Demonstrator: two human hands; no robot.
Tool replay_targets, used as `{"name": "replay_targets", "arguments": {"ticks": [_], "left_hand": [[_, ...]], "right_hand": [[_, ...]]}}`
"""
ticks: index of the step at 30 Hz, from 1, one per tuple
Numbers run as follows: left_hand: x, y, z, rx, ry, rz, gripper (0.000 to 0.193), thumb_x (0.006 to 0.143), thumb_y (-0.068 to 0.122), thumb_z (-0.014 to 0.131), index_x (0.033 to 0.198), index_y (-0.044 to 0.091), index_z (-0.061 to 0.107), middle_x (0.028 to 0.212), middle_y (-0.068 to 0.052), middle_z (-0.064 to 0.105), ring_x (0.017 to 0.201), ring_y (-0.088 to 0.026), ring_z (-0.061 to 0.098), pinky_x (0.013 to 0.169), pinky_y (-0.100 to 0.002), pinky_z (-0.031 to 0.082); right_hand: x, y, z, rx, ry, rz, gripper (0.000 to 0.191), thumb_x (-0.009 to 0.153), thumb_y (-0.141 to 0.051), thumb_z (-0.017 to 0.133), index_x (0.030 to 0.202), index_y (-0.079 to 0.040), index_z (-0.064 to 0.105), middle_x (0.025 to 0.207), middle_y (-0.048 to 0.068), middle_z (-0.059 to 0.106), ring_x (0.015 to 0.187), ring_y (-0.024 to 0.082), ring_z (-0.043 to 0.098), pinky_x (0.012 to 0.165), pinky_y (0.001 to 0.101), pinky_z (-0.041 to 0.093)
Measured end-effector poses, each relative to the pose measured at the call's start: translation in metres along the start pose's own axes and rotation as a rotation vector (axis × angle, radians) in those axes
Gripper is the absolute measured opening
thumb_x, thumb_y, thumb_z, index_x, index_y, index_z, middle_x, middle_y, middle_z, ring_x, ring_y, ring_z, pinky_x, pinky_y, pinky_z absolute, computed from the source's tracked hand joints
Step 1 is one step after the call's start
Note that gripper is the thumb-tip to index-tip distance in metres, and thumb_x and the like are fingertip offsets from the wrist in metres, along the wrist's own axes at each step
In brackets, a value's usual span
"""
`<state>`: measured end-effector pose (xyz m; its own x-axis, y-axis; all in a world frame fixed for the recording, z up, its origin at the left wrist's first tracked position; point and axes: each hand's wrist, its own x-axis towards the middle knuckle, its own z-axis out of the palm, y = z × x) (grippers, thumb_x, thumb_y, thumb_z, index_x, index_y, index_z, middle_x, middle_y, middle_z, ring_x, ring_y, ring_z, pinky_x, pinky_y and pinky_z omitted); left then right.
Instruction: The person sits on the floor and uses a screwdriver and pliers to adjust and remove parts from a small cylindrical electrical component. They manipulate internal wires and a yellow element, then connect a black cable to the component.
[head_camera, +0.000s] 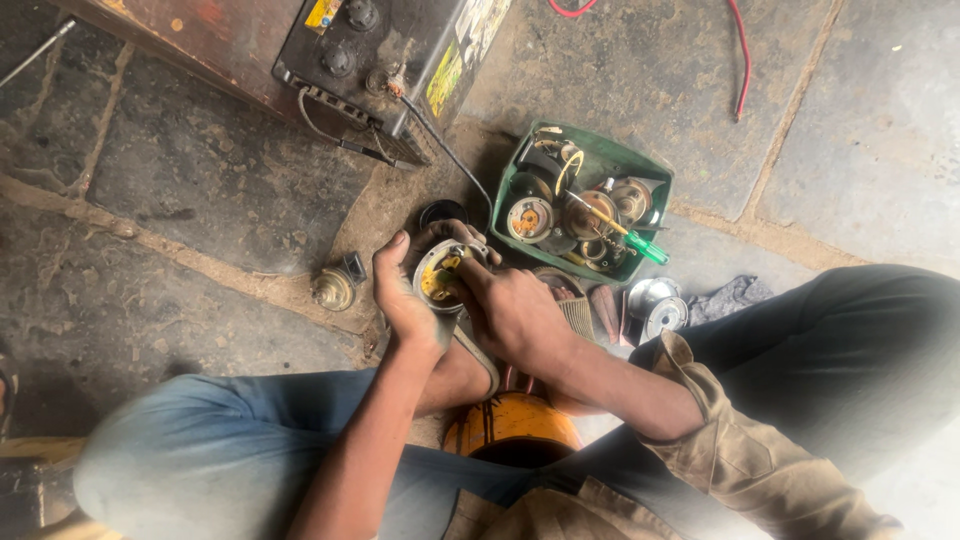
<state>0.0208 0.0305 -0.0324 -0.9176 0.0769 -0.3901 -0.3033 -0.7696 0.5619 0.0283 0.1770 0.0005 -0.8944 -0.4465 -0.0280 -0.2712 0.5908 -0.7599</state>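
Head view: left hand (405, 300) cups round metal housing (442, 275); right hand (510, 310) pinches inside it.

- Floor (180, 180) of large grey stone slabs with sandy, dirt-filled joints, across the whole frame.
- Dark, rust-stained metal box (220, 40) at the upper left.
- Red cable (742, 60) along the upper right.
- Soft, even daylight.

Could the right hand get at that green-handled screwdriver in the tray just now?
Probably yes: the screwdriver lies on top in the green tray, nothing covering it, but the right hand is busy at the round part.
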Motion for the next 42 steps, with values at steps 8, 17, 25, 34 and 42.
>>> {"name": "replay_targets", "arguments": {"ticks": [8, 17, 25, 34, 42], "left_hand": [[0.003, 0.005, 0.002, 0.112, 0.147, 0.011, 0.056, 0.094, 0.048, 0.046, 0.103, -0.001, 0.071, 0.096, -0.015, 0.073, 0.089, -0.028, 0.069, 0.080, -0.037, 0.056], [-0.001, 0.011, 0.025, -0.001, 0.149, 0.038, 0.052, 0.098, 0.045, 0.046, 0.105, 0.000, 0.071, 0.098, -0.015, 0.073, 0.090, -0.028, 0.070, 0.081, -0.037, 0.054], [-0.005, 0.010, 0.029, -0.006, 0.081, 0.048, 0.054, 0.102, 0.045, 0.041, 0.103, -0.001, 0.070, 0.098, -0.015, 0.073, 0.091, -0.028, 0.069, 0.085, -0.036, 0.054], [-0.007, 0.010, 0.028, -0.010, 0.100, 0.032, 0.053, 0.102, 0.045, 0.040, 0.103, 0.000, 0.070, 0.098, -0.014, 0.073, 0.091, -0.027, 0.069, 0.085, -0.035, 0.054], [-0.006, 0.011, 0.028, 0.102, 0.038, 0.089, 0.055, 0.103, 0.045, 0.040, 0.101, 0.000, 0.070, 0.097, -0.014, 0.073, 0.089, -0.025, 0.069, 0.082, -0.034, 0.054]], "right_hand": [[-0.004, -0.013, 0.003, -0.076, -0.131, 0.097, 0.016, 0.101, -0.019, 0.059, 0.109, -0.006, 0.061, 0.064, 0.019, 0.067, 0.055, 0.037, 0.067, 0.050, 0.0503, 0.052], [-0.005, -0.016, -0.014, 0.086, 0.106, 0.064, 0.015, 0.098, -0.013, 0.063, 0.107, -0.002, 0.060, 0.071, 0.023, 0.068, 0.059, 0.042, 0.066, 0.053, 0.0502, 0.052], [-0.003, -0.021, -0.015, 0.073, 0.096, 0.099, 0.013, 0.096, -0.013, 0.063, 0.103, -0.002, 0.059, 0.069, 0.023, 0.067, 0.060, 0.044, 0.066, 0.053, 0.0511, 0.051], [-0.002, -0.018, -0.019, 0.119, 0.060, 0.079, 0.013, 0.096, -0.014, 0.063, 0.102, -0.002, 0.059, 0.072, 0.024, 0.068, 0.064, 0.044, 0.066, 0.054, 0.0510, 0.051], [0.000, -0.018, -0.019, 0.169, 0.030, 0.098, 0.013, 0.098, -0.013, 0.061, 0.103, -0.002, 0.059, 0.072, 0.024, 0.067, 0.063, 0.043, 0.067, 0.055, 0.0506, 0.051]]}}
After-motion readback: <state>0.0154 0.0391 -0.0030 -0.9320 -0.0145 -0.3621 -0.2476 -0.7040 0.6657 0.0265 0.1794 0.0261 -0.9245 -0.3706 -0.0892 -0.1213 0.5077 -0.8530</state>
